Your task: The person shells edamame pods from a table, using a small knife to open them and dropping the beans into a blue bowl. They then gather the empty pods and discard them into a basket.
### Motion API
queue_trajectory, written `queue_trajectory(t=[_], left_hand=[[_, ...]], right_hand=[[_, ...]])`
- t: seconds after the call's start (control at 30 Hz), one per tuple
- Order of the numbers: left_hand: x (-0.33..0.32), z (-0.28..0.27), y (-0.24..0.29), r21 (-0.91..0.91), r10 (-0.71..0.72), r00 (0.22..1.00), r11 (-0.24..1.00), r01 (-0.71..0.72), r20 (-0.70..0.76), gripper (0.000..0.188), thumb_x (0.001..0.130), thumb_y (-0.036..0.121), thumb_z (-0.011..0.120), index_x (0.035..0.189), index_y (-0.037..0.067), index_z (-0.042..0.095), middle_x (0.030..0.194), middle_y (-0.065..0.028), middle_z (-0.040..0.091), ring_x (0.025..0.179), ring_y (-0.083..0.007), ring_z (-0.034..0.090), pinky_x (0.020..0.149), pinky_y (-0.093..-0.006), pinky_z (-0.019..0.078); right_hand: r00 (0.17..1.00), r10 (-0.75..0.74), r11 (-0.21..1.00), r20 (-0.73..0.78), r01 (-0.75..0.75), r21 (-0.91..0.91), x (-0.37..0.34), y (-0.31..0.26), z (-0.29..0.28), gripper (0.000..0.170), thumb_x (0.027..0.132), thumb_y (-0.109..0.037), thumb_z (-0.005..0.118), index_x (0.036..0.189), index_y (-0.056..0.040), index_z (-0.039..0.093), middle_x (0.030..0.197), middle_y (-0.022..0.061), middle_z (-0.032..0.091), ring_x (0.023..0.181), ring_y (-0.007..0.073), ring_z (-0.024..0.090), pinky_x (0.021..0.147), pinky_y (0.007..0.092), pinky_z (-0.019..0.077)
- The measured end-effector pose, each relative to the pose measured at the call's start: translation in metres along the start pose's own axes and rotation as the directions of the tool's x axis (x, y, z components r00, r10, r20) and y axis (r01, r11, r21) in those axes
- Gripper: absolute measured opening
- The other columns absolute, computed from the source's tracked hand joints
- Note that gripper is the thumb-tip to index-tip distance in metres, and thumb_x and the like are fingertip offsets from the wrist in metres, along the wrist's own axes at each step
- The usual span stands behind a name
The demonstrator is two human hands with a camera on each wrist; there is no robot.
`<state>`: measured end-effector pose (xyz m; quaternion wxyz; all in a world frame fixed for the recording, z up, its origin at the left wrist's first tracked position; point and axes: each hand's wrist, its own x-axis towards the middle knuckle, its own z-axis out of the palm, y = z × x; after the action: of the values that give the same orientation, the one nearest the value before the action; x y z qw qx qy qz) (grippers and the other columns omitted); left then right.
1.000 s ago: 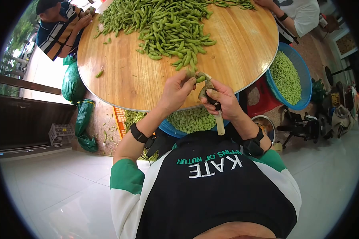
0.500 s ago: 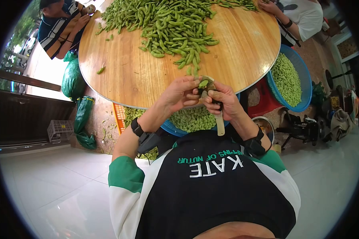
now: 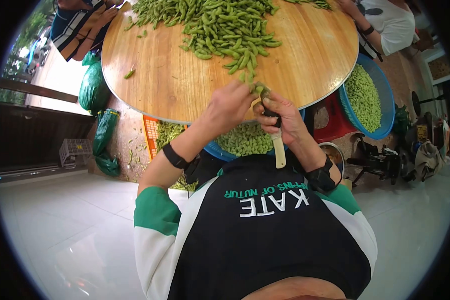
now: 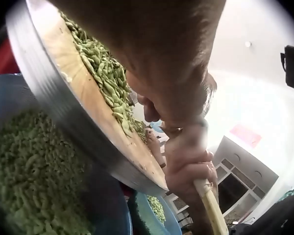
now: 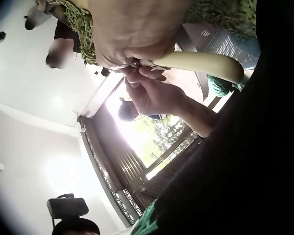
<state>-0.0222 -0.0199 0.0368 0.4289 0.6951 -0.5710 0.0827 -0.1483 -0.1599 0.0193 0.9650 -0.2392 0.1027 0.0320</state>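
My right hand (image 3: 285, 112) grips a cream-handled tool (image 3: 279, 150), its handle sticking out below the fist toward my chest. The tool's other end is hidden among my fingers and a dark finger covering. My left hand (image 3: 230, 105) meets it at the table's near edge, thumb and fingertips pinching at a green soybean pod (image 3: 259, 90) between the hands. From the right wrist view, the left hand (image 5: 159, 95) comes up against the right fingertips beside the tool. Just beyond both hands, loose pods trail from a large pile of soybean pods (image 3: 225, 30) on the round wooden table (image 3: 155, 85).
Below the table edge stands a blue basin of shelled beans (image 3: 250, 140), with an orange crate (image 3: 150, 137) left of it. A blue basket (image 3: 386, 112) of beans stands right. Green sacks (image 3: 92, 90) lie left. Two other people sit at the table's far sides.
My left hand has moved away from the body and its fingers have closed in on the right hand's fingertips. The right hand has shifted slightly up and right, keeping the tool.
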Motion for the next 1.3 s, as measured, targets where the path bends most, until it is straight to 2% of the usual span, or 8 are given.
queue_trajectory(t=[0.03, 0.1, 0.23, 0.43, 0.8, 0.87, 1.13, 1.3], left_hand=[[0.001, -0.004, 0.001, 0.003, -0.014, 1.000, 1.000, 0.014, 0.002, 0.014, 0.084, 0.005, 0.061, 0.097, 0.001, 0.061, 0.073, -0.0096, 0.055, 0.062, -0.0248, 0.057, 0.053, -0.0326, 0.0452], [0.008, -0.011, 0.002, -0.480, -0.562, 0.756, 0.588, 0.651, 0.337, 0.012, 0.086, 0.009, 0.061, 0.092, -0.001, 0.062, 0.070, -0.0044, 0.058, 0.055, -0.0136, 0.052, 0.050, -0.0279, 0.0425], [0.014, -0.017, -0.001, -0.621, -0.582, 0.598, 0.193, 0.760, 0.550, 0.014, 0.090, 0.011, 0.059, 0.085, -0.001, 0.062, 0.070, -0.0013, 0.059, 0.053, -0.0052, 0.048, 0.047, -0.0200, 0.0354], [0.010, -0.012, 0.011, -0.319, -0.451, 0.842, 0.785, 0.532, 0.296, 0.016, 0.084, 0.008, 0.056, 0.089, -0.004, 0.065, 0.068, -0.0111, 0.063, 0.058, -0.0179, 0.058, 0.054, -0.0305, 0.0462], [0.012, -0.027, 0.019, -0.152, -0.541, 0.721, 0.745, 0.650, 0.434, 0.018, 0.074, 0.008, 0.055, 0.083, -0.005, 0.064, 0.068, -0.0213, 0.061, 0.060, -0.0320, 0.059, 0.058, -0.0397, 0.0460], [0.006, -0.026, 0.017, -0.152, -0.512, 0.752, 0.776, 0.612, 0.416, 0.019, 0.072, 0.009, 0.055, 0.081, -0.006, 0.064, 0.067, -0.0218, 0.060, 0.059, -0.0330, 0.058, 0.058, -0.0404, 0.0460], [-0.022, -0.069, 0.031, 0.051, -0.540, 0.631, 0.781, 0.623, 0.557, 0.018, 0.074, 0.012, 0.055, 0.080, -0.003, 0.064, 0.068, -0.0227, 0.059, 0.062, -0.0356, 0.059, 0.060, -0.0418, 0.0465], [-0.064, -0.126, 0.020, 0.466, -0.568, 0.460, 0.823, 0.324, 0.683, 0.015, 0.075, 0.010, 0.056, 0.078, 0.000, 0.066, 0.073, -0.0223, 0.061, 0.075, -0.0381, 0.062, 0.066, -0.0436, 0.0489]], right_hand=[[0.999, -0.023, 0.999, -0.041, 0.022, -0.025, -0.001, 0.001, 0.004, 0.025, 0.094, -0.010, 0.053, 0.118, -0.0058, 0.055, 0.086, 0.0079, 0.058, 0.054, 0.0075, 0.045, 0.041, 0.0175, 0.0338], [0.995, -0.089, 0.981, -0.038, 0.081, -0.177, -0.001, 0.002, 0.007, 0.027, 0.094, -0.010, 0.052, 0.121, -0.0064, 0.054, 0.086, 0.0076, 0.059, 0.054, 0.0066, 0.045, 0.041, 0.0171, 0.0336], [0.957, -0.289, 0.795, 0.002, 0.241, -0.557, 0.004, 0.001, 0.008, 0.027, 0.093, -0.006, 0.053, 0.119, -0.0023, 0.055, 0.084, 0.0057, 0.061, 0.054, 0.0055, 0.048, 0.041, 0.0183, 0.0338], [0.848, -0.522, 0.437, 0.089, 0.355, -0.826, 0.010, 0.007, 0.022, 0.026, 0.090, -0.007, 0.060, 0.115, -0.0001, 0.056, 0.082, 0.0010, 0.062, 0.063, 0.0045, 0.052, 0.054, 0.0202, 0.0408], [0.780, -0.507, -0.184, 0.365, 0.316, -0.931, 0.011, 0.000, 0.011, 0.024, 0.079, -0.003, 0.062, 0.101, 0.0009, 0.055, 0.077, 0.0166, 0.058, 0.066, 0.0293, 0.059, 0.057, 0.0347, 0.0463], [0.636, -0.513, -0.400, 0.576, 0.417, -0.817, 0.014, 0.006, 0.006, 0.023, 0.077, -0.003, 0.061, 0.097, 0.0011, 0.053, 0.075, 0.0182, 0.057, 0.065, 0.0363, 0.057, 0.056, 0.0388, 0.0459], [0.839, -0.371, -0.132, 0.397, 0.376, -0.917, 0.002, 0.008, 0.011, 0.013, 0.076, -0.005, 0.060, 0.085, -0.0015, 0.052, 0.067, 0.0179, 0.053, 0.062, 0.0354, 0.056, 0.056, 0.0390, 0.0444], [0.893, -0.158, -0.140, 0.421, 0.402, -0.905, -0.013, 0.002, 0.004, 0.012, 0.076, -0.007, 0.063, 0.082, -0.0013, 0.054, 0.066, 0.0152, 0.052, 0.058, 0.0319, 0.053, 0.053, 0.0364, 0.0422]])
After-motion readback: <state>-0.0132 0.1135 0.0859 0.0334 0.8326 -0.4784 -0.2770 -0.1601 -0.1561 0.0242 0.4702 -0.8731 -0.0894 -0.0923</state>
